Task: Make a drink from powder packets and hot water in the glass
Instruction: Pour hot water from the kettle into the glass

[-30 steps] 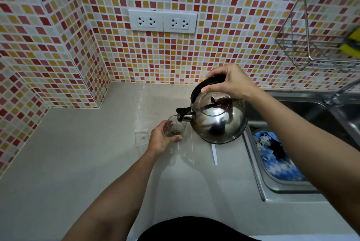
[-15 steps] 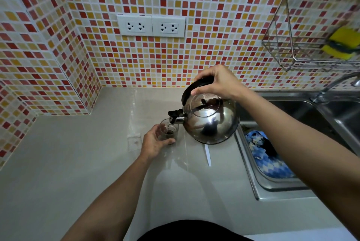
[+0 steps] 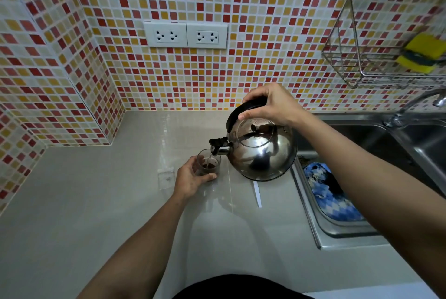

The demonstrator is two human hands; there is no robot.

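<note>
A small clear glass (image 3: 209, 162) stands on the pale counter (image 3: 101, 202) with dark liquid in its bottom. My left hand (image 3: 190, 179) wraps around its near left side. A shiny steel kettle (image 3: 261, 153) with a black handle hangs tilted to the left, its open spout (image 3: 218, 147) right over the glass rim. My right hand (image 3: 270, 104) grips the kettle's handle from above. An empty clear packet (image 3: 166, 179) lies flat on the counter just left of my left hand. A thin white strip (image 3: 257, 193) lies below the kettle.
A steel sink (image 3: 376, 144) with a tap (image 3: 410, 105) sits to the right; a blue and white cloth (image 3: 330, 199) lies on its drainer. A wire rack (image 3: 376, 57) with a yellow sponge (image 3: 421, 53) hangs on the tiled wall. Two double sockets (image 3: 185, 35) are above the counter.
The view has shifted slightly, so everything sits a little further left and lower. Both hands hold as before, and the liquid in the glass looks darker and a bit higher.
</note>
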